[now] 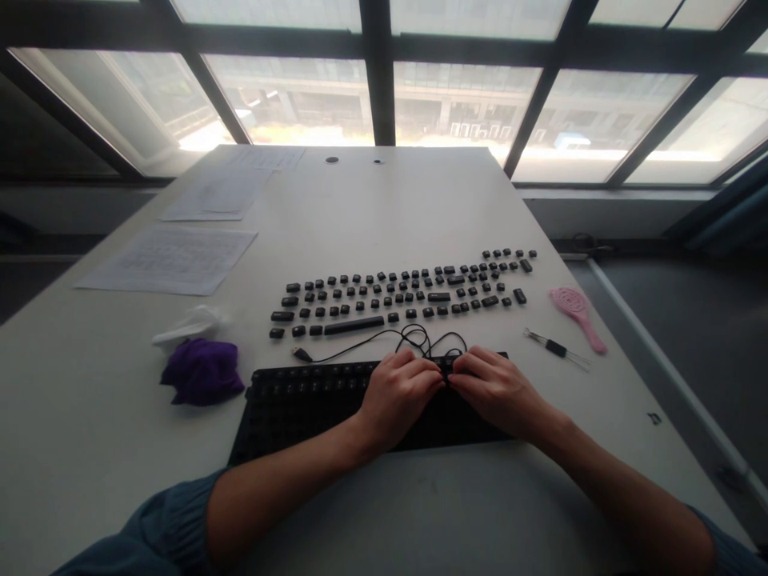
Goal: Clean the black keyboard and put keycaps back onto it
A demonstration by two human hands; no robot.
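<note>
A black keyboard [300, 420] lies on the table in front of me, with keycaps seated along its top rows and a darker, bare lower part. Over the right half of its top rows, my left hand [403, 392] is closed, its fingertips pinched at a small black keycap [446, 371]. My right hand [493, 388] meets it from the other side, fingers also closed at that keycap. The fingers hide much of the keycap. Beyond the keyboard, loose black keycaps [354, 324] lie in rows, including a long space bar. A coiled cable [354, 346] with a USB plug lies between.
A purple cloth [202, 372] and a crumpled white plastic bag [190, 326] sit left of the keyboard. To the right lie a wire keycap puller [556, 348] and a pink hairbrush [579, 314]. Paper sheets [171, 260] rest at the far left, before the windows.
</note>
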